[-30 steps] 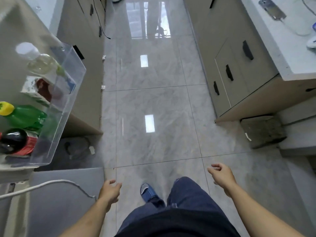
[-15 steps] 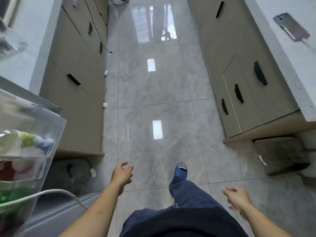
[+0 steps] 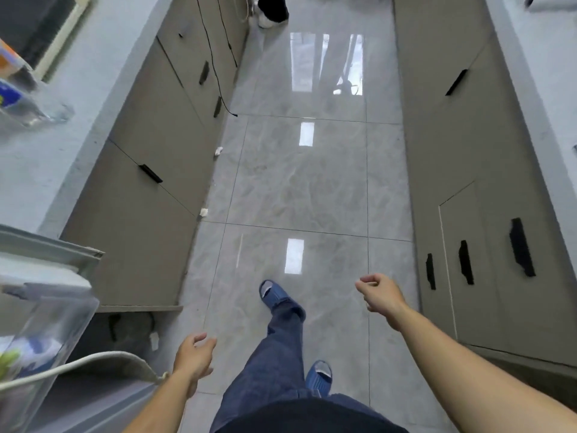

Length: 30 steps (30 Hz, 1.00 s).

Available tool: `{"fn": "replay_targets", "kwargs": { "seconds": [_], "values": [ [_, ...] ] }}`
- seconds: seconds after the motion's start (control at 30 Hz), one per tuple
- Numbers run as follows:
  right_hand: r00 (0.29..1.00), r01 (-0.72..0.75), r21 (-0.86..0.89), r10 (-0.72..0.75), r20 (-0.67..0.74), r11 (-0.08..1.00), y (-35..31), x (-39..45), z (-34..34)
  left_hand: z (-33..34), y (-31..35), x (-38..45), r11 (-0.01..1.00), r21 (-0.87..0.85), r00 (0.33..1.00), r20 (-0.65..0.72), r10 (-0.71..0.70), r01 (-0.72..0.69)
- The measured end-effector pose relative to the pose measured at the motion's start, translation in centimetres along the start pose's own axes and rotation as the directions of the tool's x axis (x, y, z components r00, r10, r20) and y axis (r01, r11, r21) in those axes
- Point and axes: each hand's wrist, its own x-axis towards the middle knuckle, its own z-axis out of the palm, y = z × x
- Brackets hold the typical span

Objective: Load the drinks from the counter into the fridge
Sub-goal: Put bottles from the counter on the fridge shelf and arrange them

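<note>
My left hand [image 3: 193,357] hangs low over the grey tiled floor with loosely curled fingers and holds nothing. My right hand [image 3: 381,293] is raised further ahead, fingers loosely curled, also empty. At the left edge the open fridge door's clear shelf bin [image 3: 46,345] shows blurred green and blue bottle shapes inside. A clear bottle with a blue and orange label [image 3: 15,89] stands on the left counter [image 3: 56,157] at the upper left.
A tiled aisle [image 3: 299,189] runs ahead between grey cabinets on the left [image 3: 150,195] and right [image 3: 468,182]. Another person's feet [image 3: 271,14] stand at the far end. A black cable [image 3: 218,73] hangs down the left cabinets. A white cord [image 3: 87,364] crosses the fridge door.
I have walked forward along the aisle, away from the fridge door. My right hand has swung forward and up, my left hand has dropped back. The door bin has slid to the lower left.
</note>
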Motion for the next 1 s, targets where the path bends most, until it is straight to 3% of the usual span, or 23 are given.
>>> {"fn": "replay_targets", "kwargs": {
  "seconds": [0.23, 0.47, 0.67, 0.87, 1.0],
  "values": [
    [1.0, -0.008, -0.094, 0.009, 0.016, 0.996, -8.9, 6.6, 1.1, -0.7, 7.7, 5.9, 0.981, -0.123, 0.987, -0.026, -0.156, 0.152],
    [0.997, 0.022, -0.276, -0.001, 0.077, 0.961, -17.7, 11.9, 3.1, -3.0, 20.8, 10.2, 0.953, -0.3, 0.998, -0.033, -0.043, 0.031],
    [0.986, 0.095, -0.407, -0.031, 0.162, 0.908, -25.7, 17.9, 6.2, -4.8, 27.5, 11.2, 0.866, -0.499, 0.995, -0.102, -0.022, -0.032],
    [0.949, 0.231, -0.523, -0.072, 0.306, 0.82, -35.1, 24.7, 11.9, -6.6, 29.7, 11.0, 0.771, -0.637, 0.954, -0.24, -0.181, -0.014],
    [0.856, 0.431, -0.512, -0.159, 0.491, 0.743, -43.3, 26.8, 17.0, -7.6, 31.2, 10.3, 0.734, -0.679, 0.898, -0.329, -0.293, -0.01]
  ]
}}
